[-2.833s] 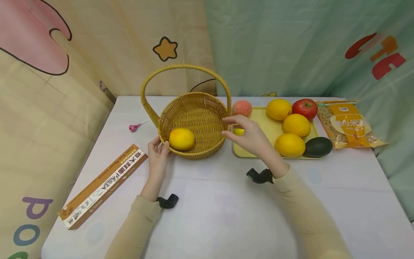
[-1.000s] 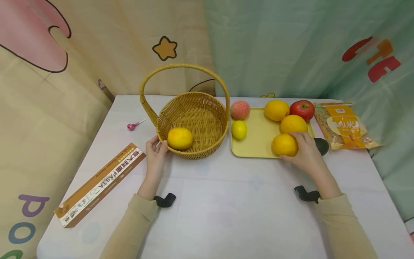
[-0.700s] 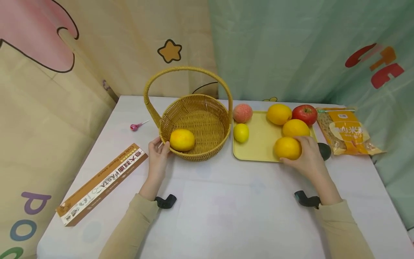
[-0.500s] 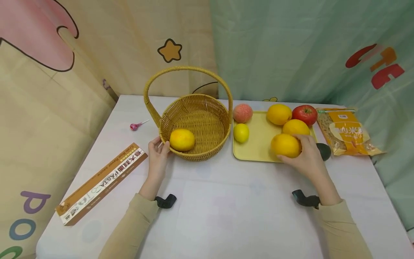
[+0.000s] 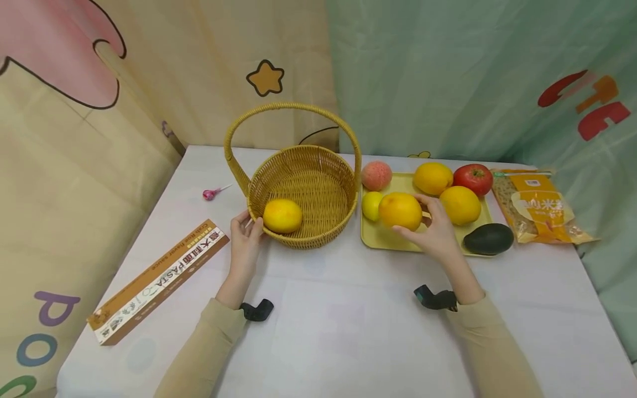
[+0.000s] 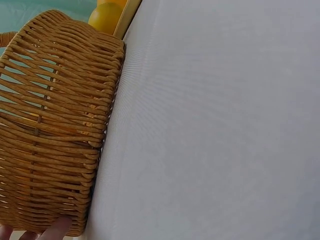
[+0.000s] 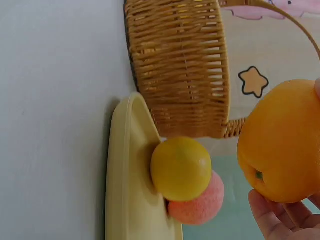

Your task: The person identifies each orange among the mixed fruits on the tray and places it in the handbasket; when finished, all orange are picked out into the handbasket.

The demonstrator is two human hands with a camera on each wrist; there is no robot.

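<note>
In the head view my right hand (image 5: 437, 232) holds an orange (image 5: 400, 211) between thumb and fingers, raised over the yellow tray (image 5: 378, 239). The right wrist view shows this orange (image 7: 282, 142) close up, with a green stem mark and fingertips (image 7: 270, 215) beneath it. My left hand (image 5: 245, 239) grips the near left rim of a woven basket (image 5: 311, 242) with a tall arched handle. One yellow-orange fruit (image 5: 282, 216) lies inside the basket, by that rim. In the left wrist view, fingertips (image 6: 59, 228) touch the wicker wall.
On the tray are a lemon (image 5: 371, 207), a pink peach (image 5: 376, 176), two yellow-orange fruits (image 5: 433, 178), a red fruit (image 5: 473, 179) and a dark green avocado (image 5: 489, 239). A grain bag (image 5: 539, 207) lies right. A pasta box (image 5: 159, 282) and lollipop (image 5: 210, 194) lie left.
My right hand went from the basket's right side to the tray, took hold of the orange, lifted it and moved left, uncovering the avocado. The left hand has stayed at the rim.
</note>
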